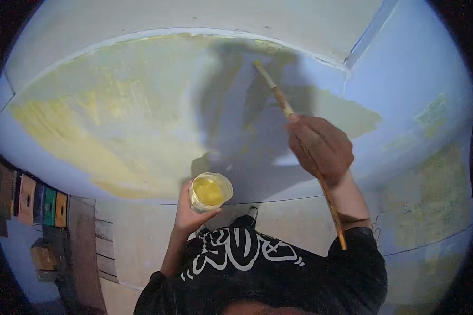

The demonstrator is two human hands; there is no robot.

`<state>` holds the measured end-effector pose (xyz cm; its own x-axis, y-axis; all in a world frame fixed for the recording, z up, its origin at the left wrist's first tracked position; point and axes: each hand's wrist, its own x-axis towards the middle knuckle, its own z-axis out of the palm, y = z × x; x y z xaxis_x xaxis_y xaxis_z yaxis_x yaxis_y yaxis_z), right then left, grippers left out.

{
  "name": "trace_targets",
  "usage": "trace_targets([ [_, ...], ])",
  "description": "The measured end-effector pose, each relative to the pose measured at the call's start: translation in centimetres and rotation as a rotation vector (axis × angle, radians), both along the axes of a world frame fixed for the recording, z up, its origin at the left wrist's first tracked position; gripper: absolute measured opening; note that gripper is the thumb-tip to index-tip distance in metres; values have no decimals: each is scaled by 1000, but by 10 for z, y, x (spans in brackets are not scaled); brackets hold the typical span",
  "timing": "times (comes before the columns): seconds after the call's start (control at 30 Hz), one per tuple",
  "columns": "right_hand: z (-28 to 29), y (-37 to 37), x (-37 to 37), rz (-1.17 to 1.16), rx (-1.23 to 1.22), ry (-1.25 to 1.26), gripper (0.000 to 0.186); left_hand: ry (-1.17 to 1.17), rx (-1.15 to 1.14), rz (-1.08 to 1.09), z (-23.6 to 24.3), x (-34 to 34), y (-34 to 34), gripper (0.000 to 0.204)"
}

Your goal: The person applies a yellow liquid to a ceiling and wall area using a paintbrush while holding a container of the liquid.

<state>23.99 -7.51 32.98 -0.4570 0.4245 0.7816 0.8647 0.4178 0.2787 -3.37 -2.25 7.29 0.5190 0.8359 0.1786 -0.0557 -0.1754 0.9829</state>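
In my left hand is a small clear plastic cup of yellow paint, gripped round its side with the opening facing up. My right hand is closed round a long wooden paintbrush. Its yellow-stained tip is at the upper part of the wall, just below the ceiling line; whether the bristles touch I cannot tell. Uneven yellow paint covers the wall's left side, and thinner streaks lie round the brush. A dark shadow falls over the wall between my hands.
The pale ceiling meets the wall along a curved edge, with a corner at upper right. Lower left stand coloured box-like panels and a cardboard box. Another wall with yellowish patches rises at right. My shoes show below.
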Motion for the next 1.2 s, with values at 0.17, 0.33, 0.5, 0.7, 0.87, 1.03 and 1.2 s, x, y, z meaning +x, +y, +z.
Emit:
trace_targets([
  [0.17,-34,-1,6,117,-370,-43,35,8,-78,-9,14,3,-6,109],
  [0.33,9,3,0,93,-122,-1,27,4,-90,-8,5,0,-3,109],
  [0.5,-23,3,7,84,-151,-32,20,73,-78,-12,29,-1,-4,106],
  [0.7,-46,2,8,67,-324,6,18,-34,-138,-84,12,0,1,99],
  [0.87,-14,4,8,-62,84,56,19,58,-74,-46,9,-5,4,98],
  [1.03,-53,-4,17,53,-260,-60,27,151,-66,-84,11,0,8,99],
  [1.2,-29,-2,16,26,-278,-4,27,65,-143,-110,11,3,7,102],
])
